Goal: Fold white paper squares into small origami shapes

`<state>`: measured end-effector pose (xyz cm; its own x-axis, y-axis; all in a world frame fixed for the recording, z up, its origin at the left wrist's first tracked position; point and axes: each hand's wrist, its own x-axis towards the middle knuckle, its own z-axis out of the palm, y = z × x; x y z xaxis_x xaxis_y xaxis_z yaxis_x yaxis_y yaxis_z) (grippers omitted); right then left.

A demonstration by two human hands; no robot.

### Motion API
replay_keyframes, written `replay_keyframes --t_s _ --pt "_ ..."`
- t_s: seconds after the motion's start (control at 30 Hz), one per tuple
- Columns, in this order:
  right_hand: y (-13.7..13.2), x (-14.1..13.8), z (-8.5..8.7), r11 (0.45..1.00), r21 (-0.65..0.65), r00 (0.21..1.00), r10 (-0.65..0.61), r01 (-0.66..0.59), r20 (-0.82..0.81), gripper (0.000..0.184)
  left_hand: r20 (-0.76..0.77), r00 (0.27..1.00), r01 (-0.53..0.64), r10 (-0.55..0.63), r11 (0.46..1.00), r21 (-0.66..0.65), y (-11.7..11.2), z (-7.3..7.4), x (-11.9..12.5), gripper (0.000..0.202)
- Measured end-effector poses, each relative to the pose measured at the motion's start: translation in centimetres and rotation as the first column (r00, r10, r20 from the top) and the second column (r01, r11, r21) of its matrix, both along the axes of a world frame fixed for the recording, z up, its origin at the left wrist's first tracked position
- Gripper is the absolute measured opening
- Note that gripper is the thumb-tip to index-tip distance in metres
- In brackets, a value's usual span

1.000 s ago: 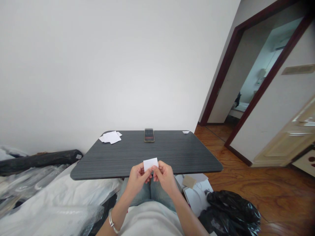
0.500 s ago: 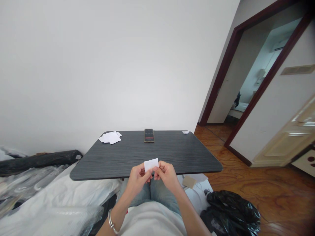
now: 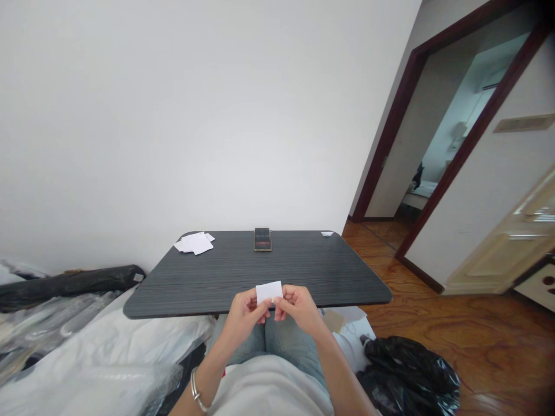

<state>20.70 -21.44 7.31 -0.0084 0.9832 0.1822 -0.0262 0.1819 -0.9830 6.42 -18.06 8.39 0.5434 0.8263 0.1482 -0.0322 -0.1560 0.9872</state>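
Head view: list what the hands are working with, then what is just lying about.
Working with:
white paper slip, pinched between left hand and right hand

Lying about:
loose white paper sheets
smartphone
small white paper scrap
dark table
black plastic bag
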Motion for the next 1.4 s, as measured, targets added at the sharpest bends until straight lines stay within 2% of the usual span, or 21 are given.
replay_keyframes --t_s 0.27,0.53,0.73,0.93,1.07,1.4 --pt "0.0 2.8 0.4 0.988 0.020 0.987 -0.151 0.152 -0.046 0.022 0.017 0.994 -0.103 0.103 0.995 -0.005 0.9 0.5 -1.2 0.025" --pt "0.0 -0.2 -0.1 1.000 0.027 0.998 0.002 0.000 -0.067 0.024 0.024 0.999 -0.041 0.042 0.999 -0.027 0.8 -0.2 -0.9 0.023" --pt "-0.1 -1.4 -0.3 0.994 0.055 0.996 -0.087 0.089 -0.036 0.026 0.009 0.999 -0.031 0.031 0.999 -0.040 1.0 -0.8 -0.6 0.022" --pt "-0.3 -1.6 -0.1 0.985 0.137 0.988 -0.116 0.101 0.104 0.025 0.027 0.998 -0.050 0.051 0.998 -0.044 0.9 -1.1 0.0 0.023" --pt "-0.2 -1.5 -0.2 0.985 0.144 0.984 -0.114 0.094 0.139 0.026 0.026 0.999 -0.045 0.046 0.998 -0.046 1.0 -1.1 -0.2 0.023" --pt "-0.1 -0.5 -0.1 0.977 0.147 0.975 -0.174 0.153 0.141 0.026 0.041 0.999 -0.020 0.024 0.997 -0.077 1.1 0.0 -1.1 0.025"
